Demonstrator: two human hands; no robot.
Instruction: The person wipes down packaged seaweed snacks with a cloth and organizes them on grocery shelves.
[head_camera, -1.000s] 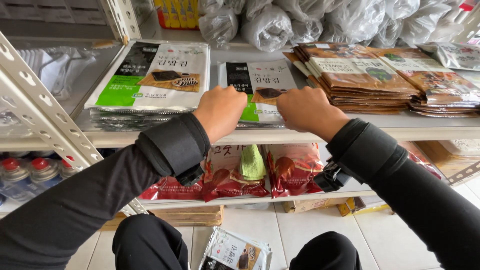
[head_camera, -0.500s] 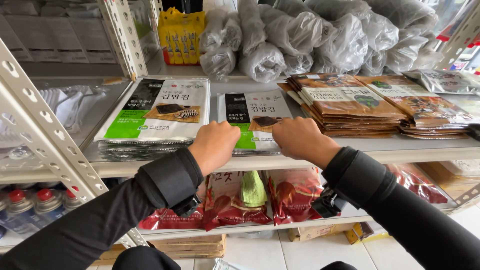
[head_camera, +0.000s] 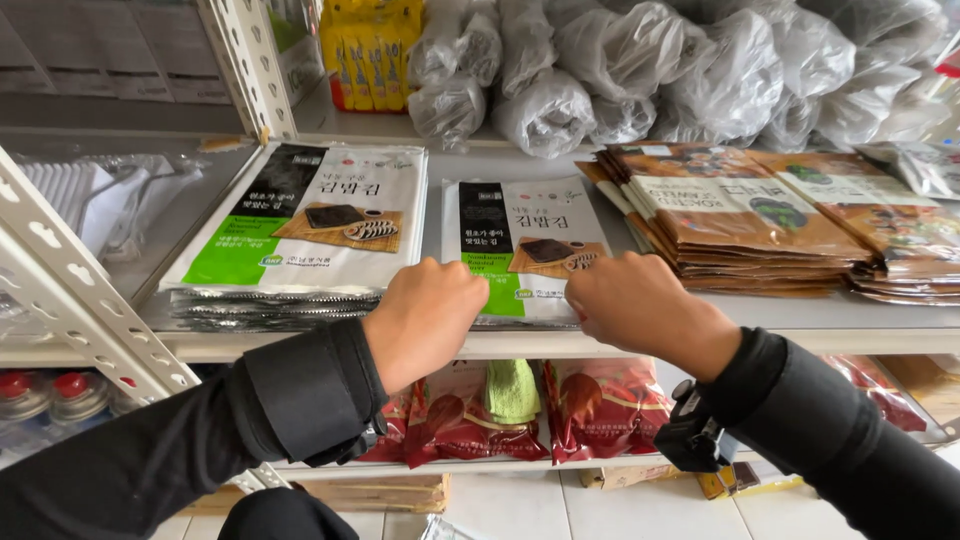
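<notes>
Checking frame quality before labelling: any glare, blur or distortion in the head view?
Head view: even, soft daylight, no hard shadows; both hands, left hand and right hand, are sharp on the middle packet stack. Mild sheen on the clear bags and brown packets. Wide-angle stretch bends the shelf post and sleeves at the edges. No motion blur.

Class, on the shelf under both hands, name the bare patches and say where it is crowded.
Bare shelf runs between the tall white seaweed stack and the thin stack under both hands. Another bare patch lies at the far left. Brown packet stacks and plastic bags crowd the right and rear.
</notes>
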